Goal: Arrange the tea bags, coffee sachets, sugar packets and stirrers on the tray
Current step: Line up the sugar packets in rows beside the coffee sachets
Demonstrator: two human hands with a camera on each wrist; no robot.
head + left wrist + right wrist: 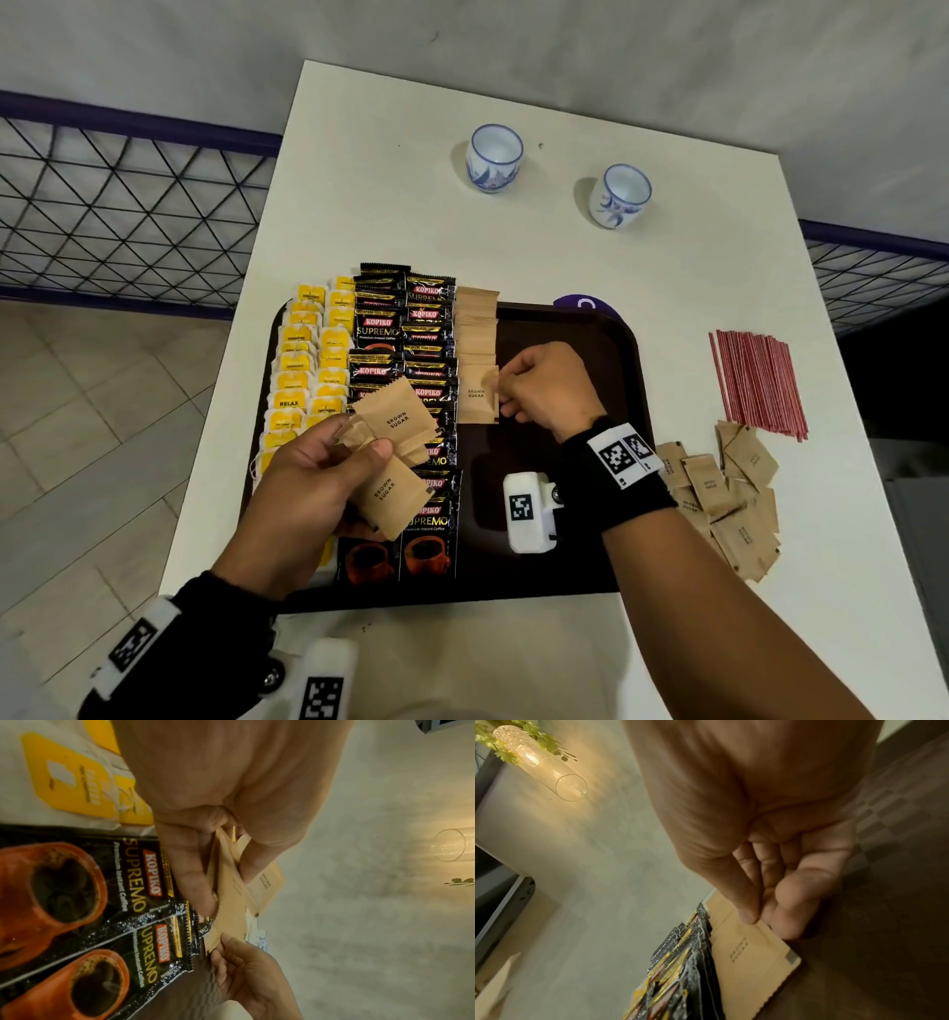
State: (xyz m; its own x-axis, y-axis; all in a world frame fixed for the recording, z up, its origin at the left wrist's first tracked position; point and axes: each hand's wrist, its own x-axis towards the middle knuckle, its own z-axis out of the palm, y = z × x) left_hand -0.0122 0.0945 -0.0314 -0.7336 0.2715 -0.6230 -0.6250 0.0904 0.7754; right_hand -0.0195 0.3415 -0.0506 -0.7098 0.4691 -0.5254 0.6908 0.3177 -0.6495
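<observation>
The left hand (313,478) holds a fan of sugar packets (395,447), fingers clamped on them, above the coffee sachets (405,370) on the tray (624,360). The right hand (549,390) seems to pinch one packet (476,393) ending the sugar column mid-tray. Stirrers (757,383) lie near the worktop's (411,205) right edge.

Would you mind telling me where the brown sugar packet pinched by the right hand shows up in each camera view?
Head: brown sugar packet at centre, nearest end of the sugar row, pinched by the right hand.
Left wrist: bottom centre, only its corner shows above the right fingertips.
Right wrist: lower centre, under the fingertips.
Shared landmark: the black Kopiko sachets beside it.
</observation>
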